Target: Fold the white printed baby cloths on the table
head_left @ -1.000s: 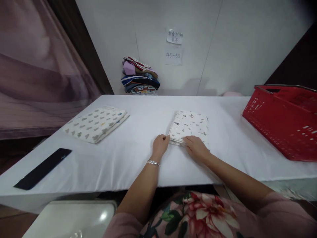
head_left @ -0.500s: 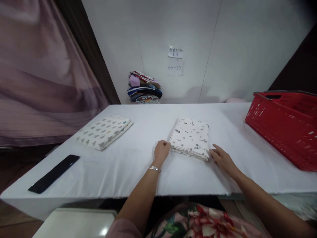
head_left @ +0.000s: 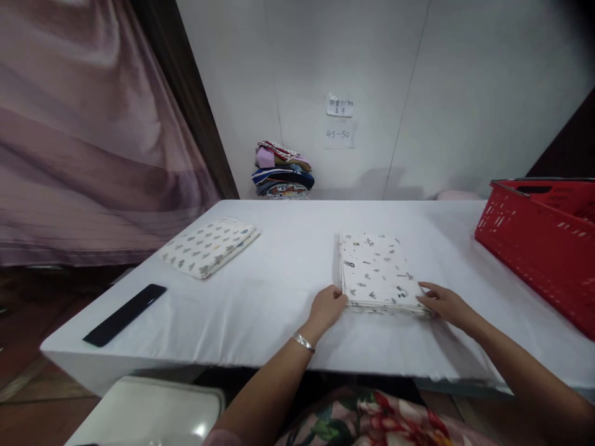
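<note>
A folded white cloth with small dark prints (head_left: 376, 269) lies on the white table (head_left: 288, 272) in front of me. My left hand (head_left: 328, 308), a silver bracelet on its wrist, pinches the cloth's near left corner. My right hand (head_left: 444, 302) grips the near right corner, fingers on top of the fold. The cloth lies flat and square to me.
A second folded cloth with grey heart prints (head_left: 209, 246) lies at the table's left. A black flat bar (head_left: 124, 314) sits near the left front edge. A red basket (head_left: 543, 238) stands at the right. A pile of folded clothes (head_left: 282, 170) rests against the back wall.
My right hand slid from the cloth's near middle to its right corner. The cloth has turned from slanted to square with the table edge. The view shifted left.
</note>
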`<state>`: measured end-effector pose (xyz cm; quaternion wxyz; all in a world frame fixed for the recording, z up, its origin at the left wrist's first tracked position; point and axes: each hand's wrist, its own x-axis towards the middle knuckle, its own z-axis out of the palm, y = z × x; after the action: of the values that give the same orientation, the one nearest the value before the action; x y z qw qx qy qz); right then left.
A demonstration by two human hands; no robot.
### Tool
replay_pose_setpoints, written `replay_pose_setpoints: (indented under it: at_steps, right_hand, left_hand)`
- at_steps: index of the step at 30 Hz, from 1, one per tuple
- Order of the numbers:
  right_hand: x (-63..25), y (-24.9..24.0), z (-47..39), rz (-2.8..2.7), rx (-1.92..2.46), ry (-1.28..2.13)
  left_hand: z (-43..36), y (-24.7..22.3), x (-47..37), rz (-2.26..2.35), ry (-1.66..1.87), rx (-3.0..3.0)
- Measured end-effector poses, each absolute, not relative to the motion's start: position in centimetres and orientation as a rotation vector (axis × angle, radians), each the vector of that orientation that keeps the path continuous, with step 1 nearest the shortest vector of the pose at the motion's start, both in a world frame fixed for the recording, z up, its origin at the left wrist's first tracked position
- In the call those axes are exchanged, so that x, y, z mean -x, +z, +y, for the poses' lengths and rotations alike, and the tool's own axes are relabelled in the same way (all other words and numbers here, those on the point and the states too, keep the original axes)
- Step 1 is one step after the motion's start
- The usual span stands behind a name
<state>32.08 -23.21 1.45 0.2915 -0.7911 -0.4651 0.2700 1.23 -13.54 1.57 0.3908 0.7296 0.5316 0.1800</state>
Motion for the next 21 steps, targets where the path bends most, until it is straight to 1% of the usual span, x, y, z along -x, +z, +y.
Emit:
replay_pose_setpoints:
  at_steps: [3, 5, 9, 13, 18, 21]
  right_hand:
    - [-30.5, 2.1, -22.4, -1.548, 2.128, 0.333]
    - [-27.9, 3.1, -21.0, -1.709, 2.032, 0.244]
    - [-22.4, 4.5, -17.0, -2.000, 1.818, 0.352]
    - [-18.7, 3.6, -13.2, -2.207, 1.784, 0.371]
    - [-17.4, 1.0, -12.2, -2.259, 1.840, 0.375]
    - [-17.9, 0.7, -12.3, -2.222, 1.798, 0.454]
  left_hand:
    - [-13.9, 1.9, -1.3, 1.359, 0.444, -1.821]
    - [-13.9, 2.1, -1.2, 1.362, 0.451, -1.824]
    - [-14.2, 2.2, -1.4, 1.385, 0.483, -1.867]
    - [-14.7, 1.7, -1.6, 1.417, 0.501, -1.924]
    - [-13.4, 1.7, -1.1, 1.374, 0.422, -1.878]
    - [-11.5, 2.3, -1.0, 1.329, 0.404, -1.806]
